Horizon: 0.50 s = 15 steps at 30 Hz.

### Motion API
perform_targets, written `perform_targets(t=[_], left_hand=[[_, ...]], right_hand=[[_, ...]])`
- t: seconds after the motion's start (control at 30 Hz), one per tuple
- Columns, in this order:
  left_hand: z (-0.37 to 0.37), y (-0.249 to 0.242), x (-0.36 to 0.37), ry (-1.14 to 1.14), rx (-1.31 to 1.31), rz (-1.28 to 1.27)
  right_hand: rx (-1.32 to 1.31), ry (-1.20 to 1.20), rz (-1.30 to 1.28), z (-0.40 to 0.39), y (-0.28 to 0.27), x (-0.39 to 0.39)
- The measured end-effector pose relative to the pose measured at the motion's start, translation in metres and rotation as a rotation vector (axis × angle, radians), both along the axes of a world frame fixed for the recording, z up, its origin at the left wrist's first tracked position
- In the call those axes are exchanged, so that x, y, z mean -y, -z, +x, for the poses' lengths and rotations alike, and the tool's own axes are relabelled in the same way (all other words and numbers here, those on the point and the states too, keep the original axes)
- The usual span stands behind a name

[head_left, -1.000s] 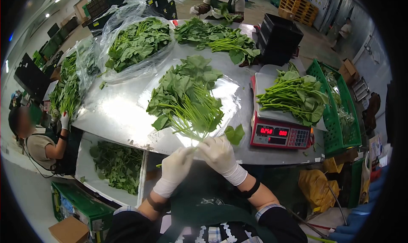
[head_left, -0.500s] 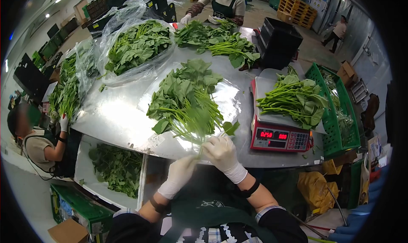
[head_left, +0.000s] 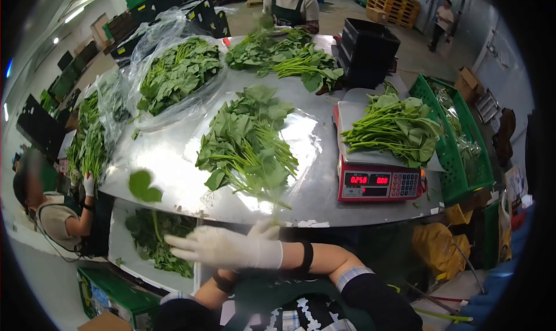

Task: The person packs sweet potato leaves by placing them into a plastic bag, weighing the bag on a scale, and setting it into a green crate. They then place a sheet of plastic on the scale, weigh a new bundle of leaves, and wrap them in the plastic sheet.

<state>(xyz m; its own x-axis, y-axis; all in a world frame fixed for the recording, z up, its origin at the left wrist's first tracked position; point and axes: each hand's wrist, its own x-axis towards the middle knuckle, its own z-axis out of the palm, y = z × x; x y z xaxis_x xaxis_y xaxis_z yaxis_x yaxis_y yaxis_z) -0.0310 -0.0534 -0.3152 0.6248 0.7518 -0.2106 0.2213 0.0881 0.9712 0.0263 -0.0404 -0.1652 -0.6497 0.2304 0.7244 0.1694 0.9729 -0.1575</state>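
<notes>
My right hand (head_left: 214,247), in a white glove, reaches left across my body with its fingers stretched out, above a white bin (head_left: 119,229). A loose leaf on a stem (head_left: 145,187) is in the air just beyond those fingertips. Behind the right wrist, my left hand (head_left: 264,230) is partly hidden and blurred. From it a blurred leafy green stem (head_left: 269,172) rises, and its fingers seem closed on the lower end. Past the hands, a pile of leafy greens (head_left: 240,137) lies on the metal table (head_left: 315,209).
A red scale (head_left: 379,181) carries a bunch of greens (head_left: 394,128). Beside it stands a green crate (head_left: 463,151); black crates (head_left: 368,50) stand behind. Bagged greens (head_left: 179,73) lie at the far left. One co-worker (head_left: 289,6) stands opposite, another (head_left: 61,215) at left.
My right hand has moved left and down from the stems, fingers now spread. A leaf now hangs in the air at left. My left hand is now partly behind the right arm.
</notes>
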Motion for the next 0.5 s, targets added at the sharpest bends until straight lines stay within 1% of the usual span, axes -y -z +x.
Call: perform_targets(t=[0.03,0.07,0.13,0.2,0.23,0.27,0.3,0.33,0.37,0.4,0.47,0.5], left_hand=[[-0.004,-0.003,-0.005,0.012,-0.009,0.011],[-0.007,-0.018,-0.009,-0.102,0.009,-0.005],[-0.01,-0.05,-0.002,-0.344,0.059,-0.061],[-0.013,-0.066,0.007,-0.592,0.115,-0.128],[-0.021,-0.057,0.006,-0.632,0.161,-0.073],[-0.024,-0.068,0.005,-0.646,0.186,-0.082],[-0.028,-0.067,0.003,-0.661,0.213,-0.074],[-0.031,-0.065,-0.001,-0.675,0.241,-0.061],[-0.033,-0.064,-0.006,-0.675,0.284,-0.05],[-0.032,-0.065,-0.011,-0.677,0.291,-0.04],[-0.031,-0.069,-0.019,-0.721,0.27,-0.176],[-0.032,-0.058,-0.025,-0.681,0.345,-0.231]], right_hand=[[-0.042,-0.057,-0.077,0.005,0.007,-0.003],[-0.08,-0.118,-0.156,0.018,0.007,-0.005],[-0.146,-0.002,-0.236,0.056,0.009,-0.029],[-0.314,0.284,-0.311,0.109,0.017,-0.054],[-0.425,0.416,-0.469,0.13,0.013,-0.063],[-0.596,0.552,-0.676,0.146,0.016,-0.071],[-0.541,0.764,-0.624,0.167,0.048,-0.097],[-0.36,0.915,-0.647,0.187,0.072,-0.109],[-0.171,0.995,-0.629,0.195,0.087,-0.112],[-0.173,0.99,-0.617,0.2,0.103,-0.117],[-0.119,0.95,-0.886,0.199,0.111,-0.116],[-0.173,0.933,-0.94,0.195,0.113,-0.115]])
